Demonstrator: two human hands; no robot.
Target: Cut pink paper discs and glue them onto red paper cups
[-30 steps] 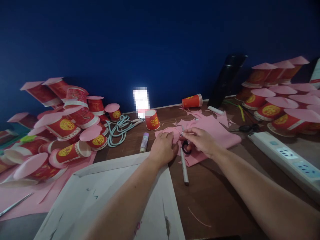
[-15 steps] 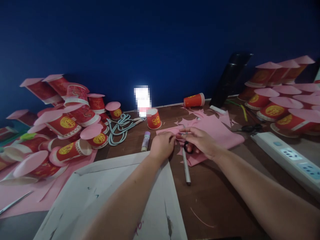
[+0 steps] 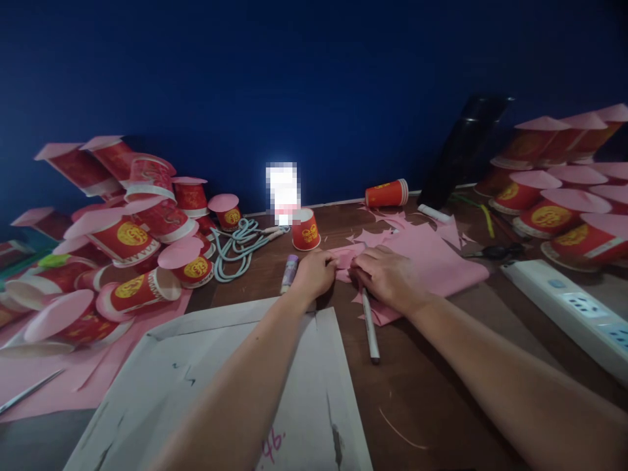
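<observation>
My left hand [image 3: 314, 275] and my right hand [image 3: 387, 277] rest close together on the brown table, both curled down onto a piece of pink paper [image 3: 345, 259] between them. The left fingers are closed on the pink piece. The right hand lies knuckles up, fingers bent over the paper; small black-handled scissors seen earlier under it are hidden. A larger pink sheet [image 3: 436, 258] lies just beyond the right hand. A grey pen [image 3: 370, 327] lies below the right hand, pointing toward me. A red paper cup [image 3: 305, 229] stands upside down just behind the left hand.
A purple glue stick [image 3: 289, 273] lies left of the left hand. Heaps of red cups with pink paper lids fill the left [image 3: 132, 242] and right [image 3: 554, 216]. A coiled blue cord [image 3: 235, 245], white power strip [image 3: 569, 307], white board [image 3: 235, 386] and black scissors [image 3: 495, 250] lie about.
The pink round piece, held up and visible a second ago, has come down to the table. My right hand has turned palm down over the scissors and both hands have drawn together.
</observation>
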